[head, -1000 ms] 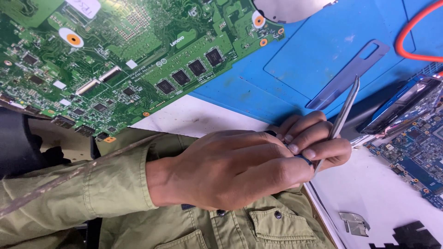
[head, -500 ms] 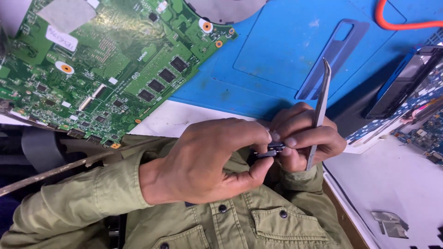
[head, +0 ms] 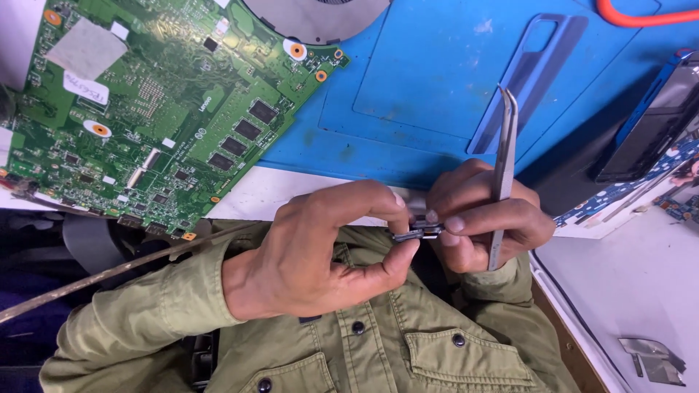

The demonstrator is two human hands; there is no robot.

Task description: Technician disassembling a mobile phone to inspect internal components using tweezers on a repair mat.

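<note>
Fingers of the left hand and right hand pinch a small dark metal part between them. Slim steel tweezers sit tucked in the right hand, above a blue work mat.

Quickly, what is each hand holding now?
Left hand: shut on small metal part.
Right hand: shut on same part, also holds tweezers.

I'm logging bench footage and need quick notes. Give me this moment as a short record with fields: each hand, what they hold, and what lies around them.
left hand: thumb and fingers pinch a small metal part, held above the lap
right hand: fingertips on the same part; also holds tweezers, tips pointing away from the body
clothing: olive jacket
bench: blue mat
left of the mat: green circuit board
top edge: fan, orange cable
far right: metal bits on a white surface
</note>
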